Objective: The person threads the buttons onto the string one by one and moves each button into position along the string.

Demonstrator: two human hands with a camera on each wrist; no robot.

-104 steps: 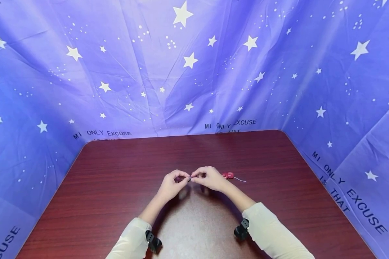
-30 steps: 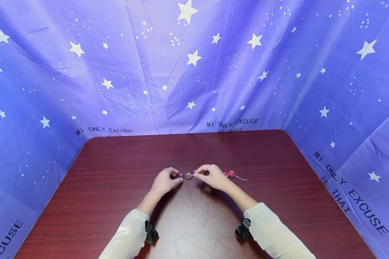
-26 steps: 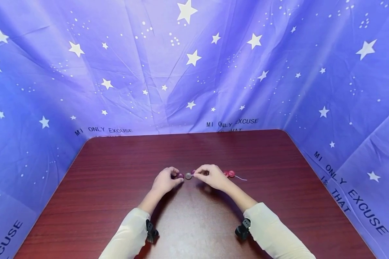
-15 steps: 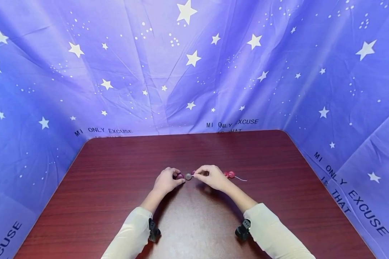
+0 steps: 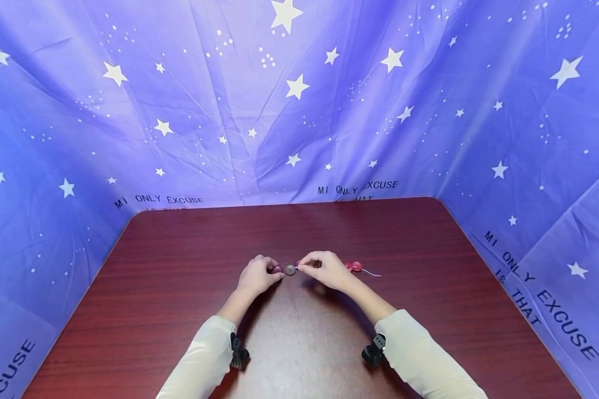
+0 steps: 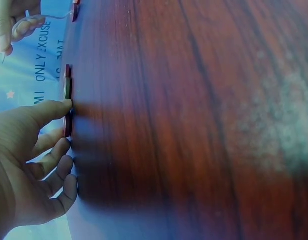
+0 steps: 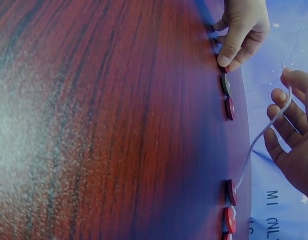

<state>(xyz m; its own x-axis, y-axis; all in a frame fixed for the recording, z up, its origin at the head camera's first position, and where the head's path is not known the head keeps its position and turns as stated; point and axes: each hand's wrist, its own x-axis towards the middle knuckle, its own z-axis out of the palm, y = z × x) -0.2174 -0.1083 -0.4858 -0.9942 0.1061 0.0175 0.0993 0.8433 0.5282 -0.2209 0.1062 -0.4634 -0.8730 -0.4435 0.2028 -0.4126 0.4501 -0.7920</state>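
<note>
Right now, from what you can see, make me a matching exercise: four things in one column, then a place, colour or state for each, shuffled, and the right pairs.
Things
1. Left hand
2. Right hand
3. Grey button
4. Table

Descriptions
A. Lying between two purple buttons
B. Dark red-brown with wood grain
C. Pinching the white cord
D. Gripping a purple button

Pairs: 1-D, 2-C, 3-A, 4-B

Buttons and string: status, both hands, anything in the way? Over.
Left hand pinching leftmost purple button. Right hand pinching white string near its tip. Grey-brown four-hole button unstrung between hands. Nothing seen blocking the tip.
</note>
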